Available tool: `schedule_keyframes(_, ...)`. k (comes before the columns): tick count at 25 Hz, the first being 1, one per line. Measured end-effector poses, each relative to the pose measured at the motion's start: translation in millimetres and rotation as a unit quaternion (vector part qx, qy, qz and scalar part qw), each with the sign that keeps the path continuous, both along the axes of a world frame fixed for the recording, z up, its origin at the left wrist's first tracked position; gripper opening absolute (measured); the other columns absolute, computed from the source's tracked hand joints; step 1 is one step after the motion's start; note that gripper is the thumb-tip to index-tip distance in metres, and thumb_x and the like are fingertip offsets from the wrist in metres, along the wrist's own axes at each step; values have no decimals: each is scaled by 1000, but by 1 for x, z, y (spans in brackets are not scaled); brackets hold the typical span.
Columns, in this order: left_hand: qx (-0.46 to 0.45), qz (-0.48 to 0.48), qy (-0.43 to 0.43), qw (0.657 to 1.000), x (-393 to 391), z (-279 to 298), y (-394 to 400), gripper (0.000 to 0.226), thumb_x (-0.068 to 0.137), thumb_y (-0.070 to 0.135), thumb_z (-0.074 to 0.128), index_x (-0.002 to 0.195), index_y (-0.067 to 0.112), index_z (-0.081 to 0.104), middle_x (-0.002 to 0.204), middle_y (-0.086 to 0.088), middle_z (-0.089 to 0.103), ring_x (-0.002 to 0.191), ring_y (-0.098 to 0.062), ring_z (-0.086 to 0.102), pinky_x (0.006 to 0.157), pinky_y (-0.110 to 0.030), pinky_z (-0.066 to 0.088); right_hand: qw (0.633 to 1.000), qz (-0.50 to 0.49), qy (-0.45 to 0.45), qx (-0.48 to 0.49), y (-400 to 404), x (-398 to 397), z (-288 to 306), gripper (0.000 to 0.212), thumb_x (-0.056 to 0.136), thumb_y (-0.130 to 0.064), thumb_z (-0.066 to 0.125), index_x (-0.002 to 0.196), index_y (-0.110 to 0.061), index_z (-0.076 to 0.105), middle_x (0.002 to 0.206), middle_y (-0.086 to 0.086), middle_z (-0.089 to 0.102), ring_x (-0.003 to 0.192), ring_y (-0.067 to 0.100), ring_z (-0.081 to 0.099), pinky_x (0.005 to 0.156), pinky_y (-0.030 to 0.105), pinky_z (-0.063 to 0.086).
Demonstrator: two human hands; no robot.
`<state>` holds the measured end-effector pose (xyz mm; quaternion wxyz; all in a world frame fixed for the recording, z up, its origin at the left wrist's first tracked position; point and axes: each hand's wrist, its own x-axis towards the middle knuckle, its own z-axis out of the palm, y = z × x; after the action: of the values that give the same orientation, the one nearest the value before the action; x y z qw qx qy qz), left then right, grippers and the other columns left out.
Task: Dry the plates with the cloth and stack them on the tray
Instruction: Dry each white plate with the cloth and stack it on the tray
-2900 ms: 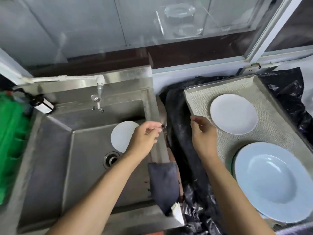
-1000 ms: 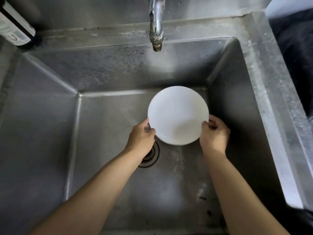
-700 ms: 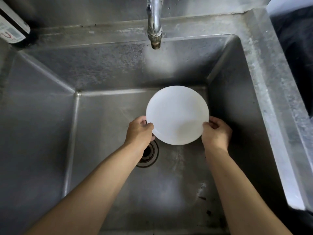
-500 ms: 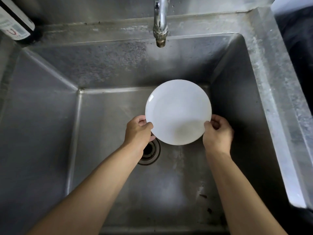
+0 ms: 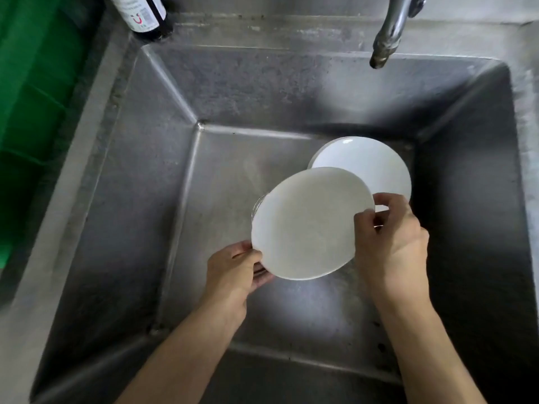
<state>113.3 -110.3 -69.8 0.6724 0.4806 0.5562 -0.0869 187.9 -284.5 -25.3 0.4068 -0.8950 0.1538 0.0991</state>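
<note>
A small white plate (image 5: 309, 225) is held tilted above the floor of the steel sink (image 5: 180, 258). My left hand (image 5: 236, 266) grips its lower left rim. My right hand (image 5: 393, 240) pinches its right rim. A second white plate (image 5: 379, 167) lies on the sink floor behind it, partly covered by the held plate. The cloth and the tray are out of view.
The tap spout (image 5: 385, 45) hangs over the sink's back right. A dark bottle with a white label (image 5: 143, 16) stands on the back left rim. A green crate (image 5: 26, 91) fills the left edge.
Both hands have lifted the top plate off a second plate and moved it toward me and left, tilting it. The view has shifted so the sink sits further right.
</note>
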Motion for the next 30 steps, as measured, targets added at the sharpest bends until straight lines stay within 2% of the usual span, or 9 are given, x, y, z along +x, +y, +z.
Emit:
schedule_keyframes(3, -71, 25, 39, 996, -18, 3, 3, 15, 93, -10, 56, 92, -5, 71, 90, -21, 76, 74, -24, 74, 51, -24, 58, 997, 40, 34, -63, 16, 5, 17, 18, 98, -22, 52, 111, -12, 59, 84, 8, 63, 85, 39, 64, 75, 44, 55)
schedule_keyframes(7, -91, 38, 45, 994, -25, 6, 7, 11, 92, -13, 57, 95, -17, 67, 99, -31, 71, 80, -31, 72, 51, -26, 58, 992, 40, 82, -85, 22, 7, 26, 18, 97, -20, 55, 108, -7, 61, 69, -1, 42, 81, 39, 59, 72, 42, 53)
schedule_keyframes(11, -94, 52, 48, 993, -29, 7, 12, 11, 94, -11, 56, 93, -14, 66, 100, -31, 70, 80, -31, 71, 51, -27, 59, 992, 26, 90, -81, 20, -2, 26, 9, 95, -18, 57, 98, -10, 56, 74, 5, 53, 79, 38, 63, 73, 43, 57)
schedule_keyframes(13, -101, 80, 39, 991, -29, 8, 14, 12, 96, -5, 55, 98, -8, 66, 98, -26, 72, 79, -30, 72, 50, -29, 59, 992, 21, 105, -60, 17, -7, 21, 10, 95, -18, 56, 103, -11, 57, 82, 8, 62, 82, 38, 67, 75, 43, 59)
schedule_keyframes(16, -99, 127, 12, 987, -26, 16, 12, 18, 103, 18, 53, 102, 6, 66, 77, -11, 77, 62, -20, 75, 48, -32, 58, 988, -26, 141, 51, 12, -28, 14, 33, 97, -11, 55, 131, -12, 55, 102, 7, 69, 83, 29, 73, 75, 46, 64)
schedule_keyframes(19, -88, 147, -9, 985, -19, 33, 9, 29, 104, 36, 51, 115, 15, 67, 96, -10, 79, 82, -26, 76, 57, -40, 62, 973, -84, 134, 169, 9, -59, 11, 31, 99, -4, 55, 126, -17, 52, 99, -9, 69, 74, 17, 77, 59, 35, 64)
schedule_keyframes(22, -90, 124, -33, 988, -11, 55, 4, 34, 104, 43, 49, 125, 22, 66, 111, -6, 77, 98, -29, 74, 73, -47, 63, 946, -149, 140, 252, 5, -84, 14, 32, 99, -1, 56, 127, -15, 49, 103, -7, 71, 79, 15, 78, 57, 25, 61)
schedule_keyframes(27, -63, 92, -55, 992, -13, 95, -14, 42, 104, 49, 45, 131, 22, 64, 120, -1, 74, 107, -26, 71, 93, -48, 58, 945, -155, 146, 250, -9, -110, 48, 38, 95, -1, 63, 125, -16, 47, 106, 1, 70, 78, 12, 77, 58, 21, 59)
schedule_keyframes(30, -41, 86, -71, 993, -20, 112, -18, 34, 102, 52, 48, 113, 28, 68, 95, 9, 80, 89, -20, 77, 73, -40, 64, 963, -103, 138, 208, -23, -120, 74, 34, 97, -9, 65, 125, -16, 48, 97, 1, 73, 68, 9, 76, 66, 30, 63)
